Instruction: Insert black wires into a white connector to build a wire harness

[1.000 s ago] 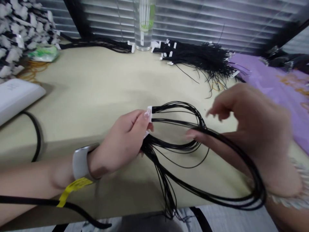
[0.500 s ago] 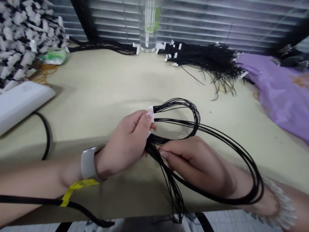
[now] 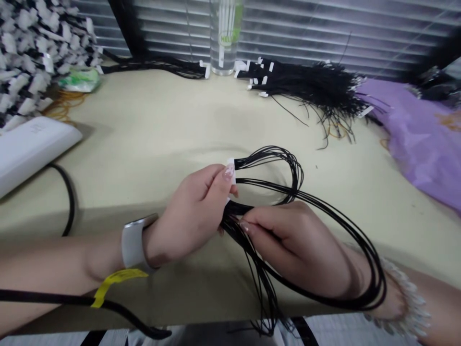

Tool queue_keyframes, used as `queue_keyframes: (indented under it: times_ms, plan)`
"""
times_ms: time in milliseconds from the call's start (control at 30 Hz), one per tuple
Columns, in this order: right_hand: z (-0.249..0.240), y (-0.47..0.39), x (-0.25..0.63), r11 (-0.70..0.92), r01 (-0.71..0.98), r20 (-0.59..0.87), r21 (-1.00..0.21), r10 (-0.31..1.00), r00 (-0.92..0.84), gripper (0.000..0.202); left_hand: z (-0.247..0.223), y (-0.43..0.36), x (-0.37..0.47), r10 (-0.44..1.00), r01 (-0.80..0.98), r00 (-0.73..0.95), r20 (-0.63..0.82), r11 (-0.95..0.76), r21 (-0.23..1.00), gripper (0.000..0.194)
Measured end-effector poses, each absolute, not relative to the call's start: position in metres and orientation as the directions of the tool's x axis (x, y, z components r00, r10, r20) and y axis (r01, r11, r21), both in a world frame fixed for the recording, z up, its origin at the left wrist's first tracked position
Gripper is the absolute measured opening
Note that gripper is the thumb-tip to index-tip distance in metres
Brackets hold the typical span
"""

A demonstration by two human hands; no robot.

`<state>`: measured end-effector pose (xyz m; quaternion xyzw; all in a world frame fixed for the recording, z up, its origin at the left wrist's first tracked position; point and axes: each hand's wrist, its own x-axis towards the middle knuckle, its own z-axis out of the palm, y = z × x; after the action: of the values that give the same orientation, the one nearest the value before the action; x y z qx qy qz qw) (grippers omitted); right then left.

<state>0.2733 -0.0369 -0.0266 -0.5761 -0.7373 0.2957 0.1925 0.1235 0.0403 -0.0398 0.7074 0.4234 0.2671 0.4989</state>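
My left hand (image 3: 198, 211) is closed around a bundle of thin black wires (image 3: 340, 204), with its thumb pressing a white connector (image 3: 231, 164) at their ends. From there the wires loop out to the right; a small loop curls above and a bigger one passes over my right wrist. Loose wire ends hang down toward the table's front edge. Just right of the left hand, my right hand (image 3: 298, 245) pinches at the bundle with thumb and forefinger. What exactly sits between those fingertips is hidden.
A pile of white-ended cables (image 3: 32, 62) and a white box-shaped device (image 3: 36, 149) lie on the left. Along the back stand a clear bottle (image 3: 224, 60) and black wire bundles (image 3: 306, 81). A purple bag (image 3: 421, 144) is at right. A thick black cable (image 3: 122, 312) crosses the left forearm.
Both hands, with the wires, have shifted slightly to the right in view. The right fingertips stay close against the bundle, and the big loop has drawn in a little at the right wrist.
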Motion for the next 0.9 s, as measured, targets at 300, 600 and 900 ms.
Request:
queue_keyframes:
  times_ms: [300, 600, 900]
  plan:
    - [-0.020, -0.036, 0.309, 0.226, 0.834, -0.230, -0.502, 0.896, -0.381, 0.021, -0.039, 0.039, 0.123, 0.860, 0.329, 0.500, -0.102, -0.080, 0.941, 0.038]
    - [0.017, -0.018, 0.403, -0.145, 0.854, 0.264, -0.500, 0.914, 0.309, 0.012, -0.039, 0.039, 0.124, 0.841, 0.293, 0.504, -0.194, 0.045, 0.955, 0.038]
    - [0.015, -0.020, 0.362, 0.171, 0.112, 0.204, -0.979, 0.845, 0.494, 0.017, -0.042, 0.038, 0.121, 0.814, 0.299, 0.548, -0.193, 0.026, 0.954, 0.042]
